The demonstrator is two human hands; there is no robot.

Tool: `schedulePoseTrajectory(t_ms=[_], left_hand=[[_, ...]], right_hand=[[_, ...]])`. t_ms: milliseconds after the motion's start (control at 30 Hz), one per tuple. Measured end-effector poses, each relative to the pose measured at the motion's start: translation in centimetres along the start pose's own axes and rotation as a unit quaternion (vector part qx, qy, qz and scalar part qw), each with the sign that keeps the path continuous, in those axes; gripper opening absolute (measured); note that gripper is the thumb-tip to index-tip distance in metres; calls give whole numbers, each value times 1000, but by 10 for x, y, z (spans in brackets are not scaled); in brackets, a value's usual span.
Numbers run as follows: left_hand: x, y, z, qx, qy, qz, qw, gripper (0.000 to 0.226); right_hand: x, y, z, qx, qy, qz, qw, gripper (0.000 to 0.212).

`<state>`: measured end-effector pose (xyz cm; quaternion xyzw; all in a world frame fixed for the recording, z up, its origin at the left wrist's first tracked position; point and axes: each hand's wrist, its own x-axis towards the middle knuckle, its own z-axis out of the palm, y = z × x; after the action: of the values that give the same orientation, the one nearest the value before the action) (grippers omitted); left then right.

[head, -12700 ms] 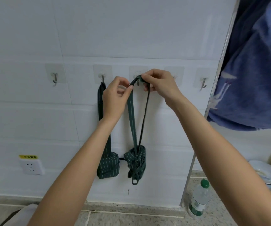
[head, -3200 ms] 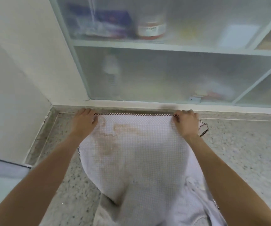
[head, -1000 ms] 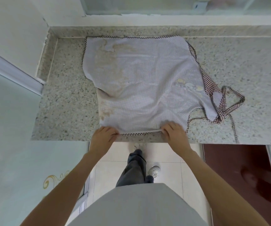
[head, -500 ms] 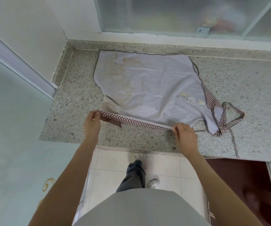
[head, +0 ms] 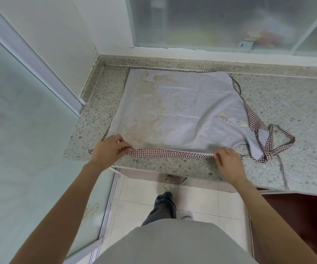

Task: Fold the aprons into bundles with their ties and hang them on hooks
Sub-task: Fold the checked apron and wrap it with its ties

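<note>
— Where are your hands right now?

— Nearest me, at the front edge of the counter. My left hand pinches one end of the brown checked hem band, and my right hand pinches the other end, so the two are well apart with the band stretched between them.

— And the apron itself?

— The apron lies flat on the counter beyond my hands, its far edge close to the back wall under the frosted window. The ties lie in a loose tangle off to the right (one thin strand trails toward the counter's front).

— Which step is this?

— I'd say the first fold. Next, I judge, I should carry this near edge evenly away from me, keeping both corners level, then gather the ties for wrapping.
</note>
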<state>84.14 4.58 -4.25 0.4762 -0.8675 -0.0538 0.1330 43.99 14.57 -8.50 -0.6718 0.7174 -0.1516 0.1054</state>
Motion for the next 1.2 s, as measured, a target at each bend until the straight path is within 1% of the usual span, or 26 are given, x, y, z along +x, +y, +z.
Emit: schedulePoseTrajectory(t_ms=[67, 100, 133, 200, 233, 300, 367, 400, 433, 467, 500, 567, 667, 767, 833, 900, 967, 1000, 1067, 1133, 1200], left_hand=[[-19, -2, 7, 38, -102, -11, 994, 74], [-28, 0, 11, 40, -153, -26, 987, 79], [-33, 5, 14, 28, -187, -59, 980, 78], [-38, 23, 19, -11, -195, -117, 974, 77], [-35, 33, 22, -25, -192, -121, 974, 77], [-27, 51, 30, -50, -198, -102, 974, 75], [-11, 74, 43, -71, -206, -72, 973, 69], [-2, 84, 48, -82, -208, -60, 973, 61], [8, 96, 53, -91, -211, -48, 972, 50], [21, 112, 60, -101, -213, -33, 971, 37], [31, 125, 65, -113, -207, -22, 972, 29], [55, 151, 72, -142, -195, -10, 970, 27], [99, 193, 83, -172, -198, 18, 965, 27], [159, 234, 99, -192, -208, 63, 957, 27], [197, 256, 111, -197, -215, 93, 952, 27], [231, 277, 127, -189, -230, 119, 947, 29], [256, 295, 141, -171, -248, 146, 942, 31], [275, 309, 154, -162, -260, 165, 937, 32], [282, 320, 162, -143, -264, 196, 934, 38], [299, 337, 182, -125, -290, 246, 916, 44], [306, 347, 195, -80, -323, 291, 897, 46]], right_hand=[[-9, 4, 2, 13, -49, -14, 999, 1], [-15, 6, 3, 31, -76, -29, 996, 1], [-21, 6, 4, 53, -104, -43, 992, 2], [-33, 3, 5, 99, -162, -61, 980, 7], [-38, 1, 6, 110, -185, -67, 974, 9], [-44, -2, 6, 117, -192, -86, 970, 11], [-52, 2, 2, 120, -180, -82, 973, 15], [-54, 4, -1, 118, -165, -68, 977, 19], [-57, 8, -6, 117, -140, -45, 982, 21], [-60, 16, -15, 118, -107, -16, 987, 22], [-60, 22, -23, 124, -82, 15, 989, 23], [-59, 38, -42, 131, -38, 67, 988, 26], [-48, 76, -65, 118, 26, 151, 981, 26], [-28, 116, -80, 98, 48, 228, 968, 27], [-15, 134, -83, 75, 39, 258, 962, 28], [-5, 148, -79, 36, 12, 291, 956, 33], [1, 152, -71, 1, -38, 323, 946, 44], [6, 161, -67, -6, -65, 350, 935, 50], [7, 156, -61, -24, -115, 346, 931, 55], [10, 168, -58, -27, -129, 359, 924, 48], [9, 176, -64, -31, -128, 360, 924, 37]])
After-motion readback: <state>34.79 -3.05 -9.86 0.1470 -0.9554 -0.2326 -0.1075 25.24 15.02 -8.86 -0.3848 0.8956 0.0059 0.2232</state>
